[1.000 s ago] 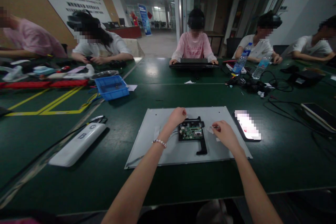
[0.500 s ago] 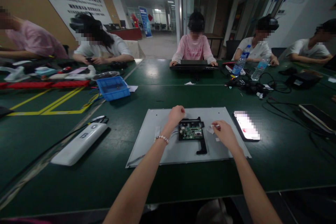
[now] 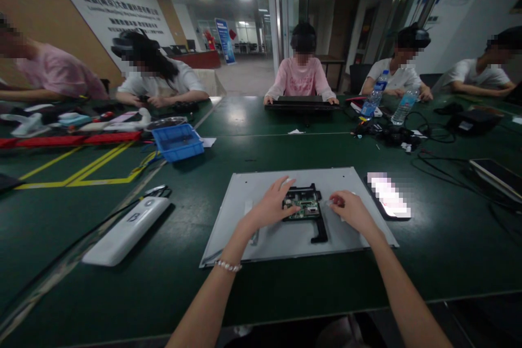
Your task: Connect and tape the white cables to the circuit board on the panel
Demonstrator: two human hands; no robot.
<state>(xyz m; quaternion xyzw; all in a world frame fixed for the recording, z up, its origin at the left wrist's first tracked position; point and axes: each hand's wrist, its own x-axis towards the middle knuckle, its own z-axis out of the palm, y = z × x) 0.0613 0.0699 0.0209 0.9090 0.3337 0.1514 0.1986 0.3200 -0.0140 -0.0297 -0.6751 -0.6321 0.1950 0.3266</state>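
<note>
A flat white panel lies on the green table before me, with a green circuit board in a black bracket at its middle. My left hand is over the left side of the board, fingers spread, holding nothing I can see; whether it touches the board I cannot tell. Right of the bracket, my right hand has its fingertips pinched on a small whitish piece, which looks like tape. A pale strip shows on the panel beside my left wrist.
A phone lies right of the panel, a white power bank with a cable to the left. Farther back are a blue bin, water bottles and tangled black cables. Several people sit around the table.
My left hand has come down and toward me from the bracket's upper edge, its curled fingers now spread over the board. The right hand stays right of the bracket, still pinching.
</note>
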